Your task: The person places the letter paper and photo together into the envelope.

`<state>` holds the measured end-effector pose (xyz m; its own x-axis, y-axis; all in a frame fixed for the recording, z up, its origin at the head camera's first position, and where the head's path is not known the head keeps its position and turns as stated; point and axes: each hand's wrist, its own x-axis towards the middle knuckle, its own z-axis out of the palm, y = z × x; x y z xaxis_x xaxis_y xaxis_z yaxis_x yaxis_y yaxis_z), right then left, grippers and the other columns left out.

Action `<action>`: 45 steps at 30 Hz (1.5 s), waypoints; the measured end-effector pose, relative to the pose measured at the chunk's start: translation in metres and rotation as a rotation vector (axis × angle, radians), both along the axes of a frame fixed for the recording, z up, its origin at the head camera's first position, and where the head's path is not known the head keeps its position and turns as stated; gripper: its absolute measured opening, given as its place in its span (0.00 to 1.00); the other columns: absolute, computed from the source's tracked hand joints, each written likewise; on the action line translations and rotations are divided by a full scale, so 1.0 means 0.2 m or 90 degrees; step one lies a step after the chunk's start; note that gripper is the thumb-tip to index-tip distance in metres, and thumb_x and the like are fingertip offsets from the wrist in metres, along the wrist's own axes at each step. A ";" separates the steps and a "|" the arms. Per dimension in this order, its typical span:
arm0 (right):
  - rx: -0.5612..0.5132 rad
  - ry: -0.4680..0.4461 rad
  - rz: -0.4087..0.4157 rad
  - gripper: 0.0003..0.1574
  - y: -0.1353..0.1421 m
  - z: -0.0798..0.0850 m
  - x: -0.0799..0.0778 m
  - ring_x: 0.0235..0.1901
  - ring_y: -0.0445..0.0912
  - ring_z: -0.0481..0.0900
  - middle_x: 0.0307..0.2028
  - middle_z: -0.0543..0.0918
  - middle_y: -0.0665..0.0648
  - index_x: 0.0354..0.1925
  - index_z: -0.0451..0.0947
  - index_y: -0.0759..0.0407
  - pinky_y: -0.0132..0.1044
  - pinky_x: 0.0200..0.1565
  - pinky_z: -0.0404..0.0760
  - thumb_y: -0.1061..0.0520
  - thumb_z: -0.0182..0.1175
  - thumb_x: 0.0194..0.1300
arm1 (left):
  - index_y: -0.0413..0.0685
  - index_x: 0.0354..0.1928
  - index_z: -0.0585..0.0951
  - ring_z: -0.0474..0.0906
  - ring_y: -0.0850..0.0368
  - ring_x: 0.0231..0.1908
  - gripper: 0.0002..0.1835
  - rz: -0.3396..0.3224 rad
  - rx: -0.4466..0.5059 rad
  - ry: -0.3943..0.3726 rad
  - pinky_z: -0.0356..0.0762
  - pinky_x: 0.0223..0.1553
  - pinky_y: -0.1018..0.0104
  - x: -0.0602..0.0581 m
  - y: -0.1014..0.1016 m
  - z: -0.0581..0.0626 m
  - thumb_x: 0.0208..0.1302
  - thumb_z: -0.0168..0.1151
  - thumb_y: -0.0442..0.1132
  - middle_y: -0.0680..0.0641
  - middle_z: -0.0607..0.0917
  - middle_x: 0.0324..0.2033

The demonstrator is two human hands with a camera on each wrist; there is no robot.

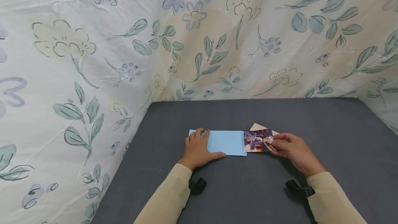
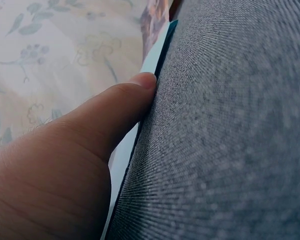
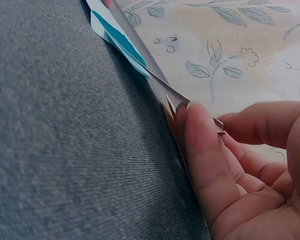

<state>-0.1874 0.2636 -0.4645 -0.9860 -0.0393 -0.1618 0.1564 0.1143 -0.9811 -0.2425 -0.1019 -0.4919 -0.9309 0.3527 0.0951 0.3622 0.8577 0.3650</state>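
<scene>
Envelope lay flat beneath the left hand, whose thumb was spread from its fingers along the near edge. Right hand pinched a picture card, between both hands, at the envelope's mouth. Beige paper showed just beyond the right fingertips.

A dark grey table, its surface finely ribbed like woven cloth and its far corners rounded, carries a light blue envelope. Just right of the envelope, a pale beige sheet lies askew, partly covered by a printed picture card at the envelope's gaping right end. The table's far edge runs behind the envelope.
</scene>
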 end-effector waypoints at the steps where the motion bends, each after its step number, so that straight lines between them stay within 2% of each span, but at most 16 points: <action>1: 0.002 0.002 0.001 0.27 0.00 0.00 0.00 0.46 0.46 0.87 0.55 0.77 0.71 0.68 0.66 0.81 0.42 0.50 0.88 0.62 0.60 0.84 | 0.46 0.85 0.64 0.58 0.39 0.75 0.66 -0.002 0.003 0.004 0.51 0.74 0.34 0.00 0.00 0.00 0.56 0.69 0.83 0.40 0.63 0.78; 10: 0.010 -0.006 -0.006 0.23 -0.02 -0.02 0.00 0.45 0.47 0.86 0.57 0.77 0.72 0.66 0.70 0.81 0.42 0.48 0.89 0.64 0.57 0.85 | 0.45 0.84 0.66 0.56 0.41 0.77 0.66 -0.008 0.019 0.003 0.48 0.78 0.37 0.00 -0.01 0.00 0.55 0.71 0.82 0.39 0.63 0.77; 17: 0.007 -0.002 0.005 0.22 -0.03 -0.03 0.01 0.45 0.46 0.87 0.58 0.77 0.73 0.65 0.70 0.82 0.43 0.48 0.89 0.64 0.56 0.85 | 0.47 0.84 0.66 0.56 0.43 0.78 0.65 -0.010 0.000 -0.001 0.49 0.78 0.40 0.01 -0.01 0.02 0.55 0.71 0.82 0.40 0.63 0.77; 34: 0.018 -0.018 0.011 0.21 -0.06 -0.03 0.04 0.41 0.50 0.88 0.53 0.80 0.69 0.63 0.74 0.80 0.44 0.44 0.90 0.62 0.60 0.84 | 0.46 0.85 0.65 0.55 0.44 0.79 0.65 -0.015 -0.001 -0.018 0.47 0.79 0.40 0.03 -0.02 0.02 0.56 0.70 0.82 0.40 0.62 0.79; 45: 0.008 -0.025 0.024 0.21 -0.07 -0.04 0.05 0.41 0.50 0.88 0.49 0.81 0.67 0.62 0.74 0.80 0.44 0.44 0.90 0.63 0.60 0.83 | 0.47 0.84 0.65 0.56 0.43 0.79 0.65 -0.020 -0.005 -0.009 0.48 0.79 0.40 0.03 -0.03 0.01 0.56 0.69 0.83 0.41 0.63 0.79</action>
